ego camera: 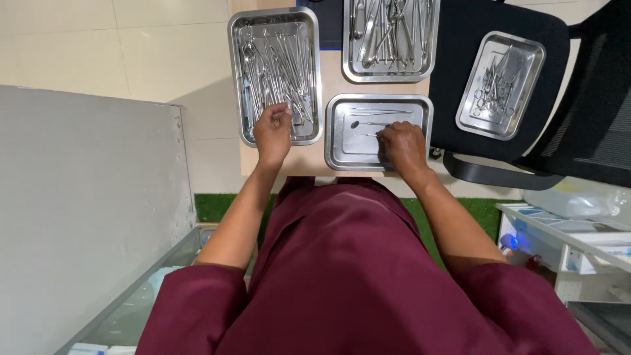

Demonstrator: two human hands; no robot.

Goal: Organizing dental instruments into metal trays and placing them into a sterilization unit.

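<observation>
My left hand (272,130) reaches into a steel tray (237,79) at the left, heaped with several thin metal instruments (279,62); its fingers pinch together among them, and I cannot tell if one is gripped. My right hand (402,146) rests in a smaller steel tray (339,154) in the middle, fingertips on a slim metal tool (371,135). Two more slim instruments, one a mouth mirror (368,123), lie in that tray. Both trays sit on a narrow wooden table (328,85).
A third tray (389,75) full of instruments stands at the back of the table. A fourth tray (503,85) of scissor-like tools lies on a black chair (460,39) at the right. A grey partition (85,210) stands left; shelves with packets (578,243) stand right.
</observation>
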